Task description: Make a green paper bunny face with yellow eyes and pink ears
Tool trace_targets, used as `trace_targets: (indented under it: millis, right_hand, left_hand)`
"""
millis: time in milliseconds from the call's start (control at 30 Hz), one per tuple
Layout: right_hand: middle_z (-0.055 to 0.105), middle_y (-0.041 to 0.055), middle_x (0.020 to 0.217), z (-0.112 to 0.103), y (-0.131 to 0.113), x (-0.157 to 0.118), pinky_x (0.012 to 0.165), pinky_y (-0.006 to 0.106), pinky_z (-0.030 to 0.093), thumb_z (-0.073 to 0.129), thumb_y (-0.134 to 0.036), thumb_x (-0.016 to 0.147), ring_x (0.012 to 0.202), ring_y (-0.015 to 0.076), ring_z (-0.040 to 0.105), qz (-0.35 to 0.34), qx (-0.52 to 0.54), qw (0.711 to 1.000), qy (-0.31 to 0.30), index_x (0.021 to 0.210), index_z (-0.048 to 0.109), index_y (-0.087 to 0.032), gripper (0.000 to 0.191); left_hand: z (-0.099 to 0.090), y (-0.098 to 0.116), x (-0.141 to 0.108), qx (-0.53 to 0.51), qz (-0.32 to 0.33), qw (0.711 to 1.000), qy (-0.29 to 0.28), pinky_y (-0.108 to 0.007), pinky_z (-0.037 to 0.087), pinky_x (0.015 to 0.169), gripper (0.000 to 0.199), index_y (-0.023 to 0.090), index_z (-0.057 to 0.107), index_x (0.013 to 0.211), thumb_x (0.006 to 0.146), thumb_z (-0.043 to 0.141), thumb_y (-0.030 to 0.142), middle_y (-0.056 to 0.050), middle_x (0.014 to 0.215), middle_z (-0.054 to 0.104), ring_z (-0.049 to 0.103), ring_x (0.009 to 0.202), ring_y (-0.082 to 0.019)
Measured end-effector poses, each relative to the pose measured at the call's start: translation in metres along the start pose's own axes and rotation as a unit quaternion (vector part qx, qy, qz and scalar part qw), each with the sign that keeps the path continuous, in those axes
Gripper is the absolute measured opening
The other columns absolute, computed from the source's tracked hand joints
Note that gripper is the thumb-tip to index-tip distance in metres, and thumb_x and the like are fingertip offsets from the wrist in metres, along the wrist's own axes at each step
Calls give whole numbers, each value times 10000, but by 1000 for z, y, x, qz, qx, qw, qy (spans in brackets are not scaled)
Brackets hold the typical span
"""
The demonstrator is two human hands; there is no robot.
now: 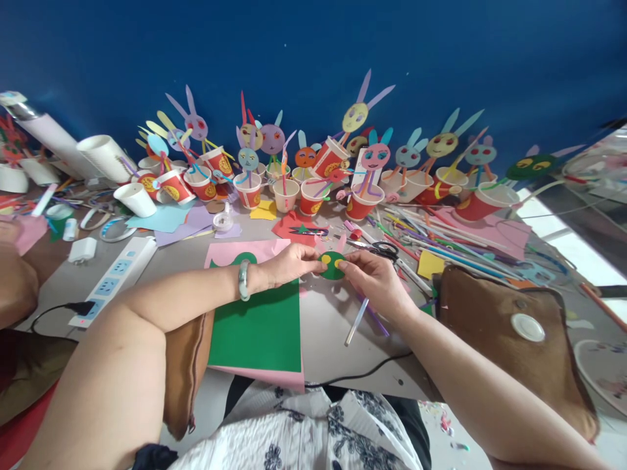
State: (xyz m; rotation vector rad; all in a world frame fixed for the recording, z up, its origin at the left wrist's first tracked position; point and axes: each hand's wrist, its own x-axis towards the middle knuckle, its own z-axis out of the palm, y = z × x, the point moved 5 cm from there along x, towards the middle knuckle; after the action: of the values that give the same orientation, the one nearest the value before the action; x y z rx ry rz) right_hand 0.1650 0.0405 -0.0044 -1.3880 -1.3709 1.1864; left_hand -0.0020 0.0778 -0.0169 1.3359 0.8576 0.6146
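Note:
A round green paper face (332,270) with two yellow paper circles and pink paper ears is held low over the table. Its left edge is pinched by the fingers of my left hand (287,264). My right hand (373,279) grips the right edge, its fingertips by the right yellow circle. Below my left forearm lies a green paper sheet (257,333) with a curved cut at its top, over a pink sheet (294,378). Under my right hand are a translucent stick (356,322) and a purple pipe cleaner (379,323). Black-handled scissors (385,250) lie just beyond.
Finished rabbit-faced paper cups (362,204) line the blue wall (313,46). Many pipe cleaners (431,228) lie back right, near a brown bag (490,320). A power strip (113,277) stands left, beside another person's arm (17,284). A black cable (365,372) crosses the front.

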Motion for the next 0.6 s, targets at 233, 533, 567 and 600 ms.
trace_targets:
  millis: [233,533,567,600]
  right_hand:
    - [591,-9,612,-2,-7,-2,464,238,335,715,-599,790,523,105,463,-8,-8,1000,12,760,653,-185,420]
    - [457,-57,505,1,-3,-3,443,236,271,757,-591,757,466,82,357,23,50,998,-13,712,613,-200,419]
    - [489,-46,530,2,-3,-3,447,235,288,764,-597,744,477,85,385,35,70,997,-17,703,608,-200,428]
    - [525,-34,563,2,-2,-2,453,234,310,775,-600,725,494,90,419,50,90,994,-19,692,602,-200,437]
  left_hand:
    - [9,-6,-5,13,-21,998,-59,-225,350,542,451,116,637,666,655,838,520,24,630,560,478,577,-71]
    - [12,2,-7,9,-11,998,-68,-220,390,521,485,120,634,662,643,857,550,18,630,571,514,547,-72]
    - [12,3,-7,8,-5,998,-67,-222,397,526,483,120,646,678,639,859,551,19,633,573,507,551,-72]
    - [13,5,-8,8,4,998,-65,-224,404,530,478,120,661,700,638,860,550,19,636,576,498,556,-73]
